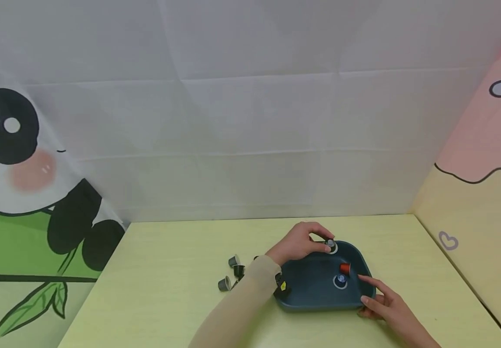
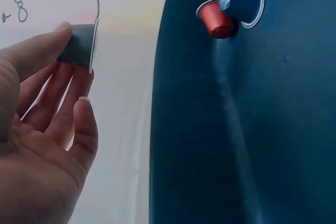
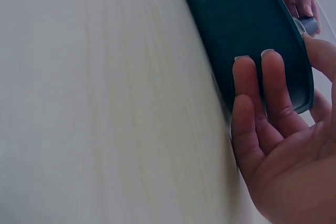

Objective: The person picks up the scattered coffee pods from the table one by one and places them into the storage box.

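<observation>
My left hand point(image 1: 302, 240) pinches a dark grey coffee capsule point(image 2: 77, 45) between thumb and fingers, above the far part of a dark blue tray point(image 1: 308, 280). In the left wrist view the capsule's flat rimmed face points right. A red capsule point(image 1: 345, 268) and a blue capsule point(image 1: 340, 280) lie close together inside the tray, toward its right side. At the near right corner, my right hand point(image 1: 387, 304) holds the tray. Its fingers point(image 3: 273, 82) lie against the tray's outer side in the right wrist view.
Several dark and grey capsules point(image 1: 224, 283) lie on the pale yellow table point(image 1: 154, 290) left of the tray, partly hidden behind my left sleeve point(image 1: 241, 299). A white cloth wall point(image 1: 250, 121) stands behind the table, with a pink and yellow panel point(image 1: 485, 203) at right.
</observation>
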Demonstrator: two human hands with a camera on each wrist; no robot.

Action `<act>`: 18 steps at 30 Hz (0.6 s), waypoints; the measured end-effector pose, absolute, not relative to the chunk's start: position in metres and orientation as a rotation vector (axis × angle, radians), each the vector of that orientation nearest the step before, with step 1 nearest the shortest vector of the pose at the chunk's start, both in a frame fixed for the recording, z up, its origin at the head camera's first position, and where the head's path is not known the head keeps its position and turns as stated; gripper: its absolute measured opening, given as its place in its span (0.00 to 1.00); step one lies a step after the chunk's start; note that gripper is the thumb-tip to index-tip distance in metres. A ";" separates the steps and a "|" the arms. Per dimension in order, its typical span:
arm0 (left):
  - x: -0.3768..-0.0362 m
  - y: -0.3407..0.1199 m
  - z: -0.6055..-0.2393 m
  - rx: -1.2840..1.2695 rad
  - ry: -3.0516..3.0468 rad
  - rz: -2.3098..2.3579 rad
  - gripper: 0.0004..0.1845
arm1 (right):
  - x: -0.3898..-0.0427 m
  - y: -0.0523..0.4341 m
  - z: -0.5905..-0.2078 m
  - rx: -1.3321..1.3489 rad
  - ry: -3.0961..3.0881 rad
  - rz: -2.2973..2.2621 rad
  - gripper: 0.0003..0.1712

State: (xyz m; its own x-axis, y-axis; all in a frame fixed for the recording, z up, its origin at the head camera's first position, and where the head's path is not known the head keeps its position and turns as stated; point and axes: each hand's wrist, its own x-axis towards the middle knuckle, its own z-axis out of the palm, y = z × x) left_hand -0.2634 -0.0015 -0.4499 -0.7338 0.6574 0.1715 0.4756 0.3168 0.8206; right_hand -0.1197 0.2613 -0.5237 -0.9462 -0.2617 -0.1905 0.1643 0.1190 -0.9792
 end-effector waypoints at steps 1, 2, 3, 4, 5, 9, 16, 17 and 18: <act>-0.263 0.000 -0.450 1.041 2.384 1.372 0.16 | -0.120 0.261 -0.524 -0.092 2.088 -1.891 0.25; -0.262 0.001 -0.450 1.037 2.380 1.365 0.16 | -0.120 0.261 -0.524 -0.094 2.089 -1.893 0.25; -0.262 0.002 -0.450 1.034 2.380 1.355 0.15 | -0.120 0.261 -0.524 -0.093 2.090 -1.889 0.25; -0.261 0.003 -0.450 1.029 2.379 1.346 0.15 | -0.120 0.261 -0.524 -0.096 2.091 -1.887 0.25; -0.261 0.005 -0.451 1.029 2.378 1.338 0.15 | -0.120 0.262 -0.525 -0.100 2.092 -1.885 0.25; -0.259 0.009 -0.457 1.031 2.383 1.303 0.14 | -0.120 0.262 -0.524 -0.109 2.094 -1.873 0.25; -0.259 0.014 -0.467 0.986 2.408 1.218 0.15 | -0.120 0.264 -0.522 -0.095 2.081 -1.873 0.25; -0.259 0.015 -0.469 0.977 2.412 1.208 0.14 | -0.120 0.264 -0.522 -0.096 2.083 -1.872 0.25; -0.259 0.015 -0.470 0.968 2.417 1.201 0.14 | -0.120 0.264 -0.522 -0.095 2.083 -1.872 0.25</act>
State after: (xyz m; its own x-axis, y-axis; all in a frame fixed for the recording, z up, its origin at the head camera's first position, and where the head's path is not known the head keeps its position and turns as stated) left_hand -0.2587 0.0153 -0.4701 -0.7387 0.6722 0.0486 0.4449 0.4321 0.7845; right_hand -0.1198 0.2640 -0.5217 -0.9407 -0.2714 -0.2035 0.1735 0.1305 -0.9762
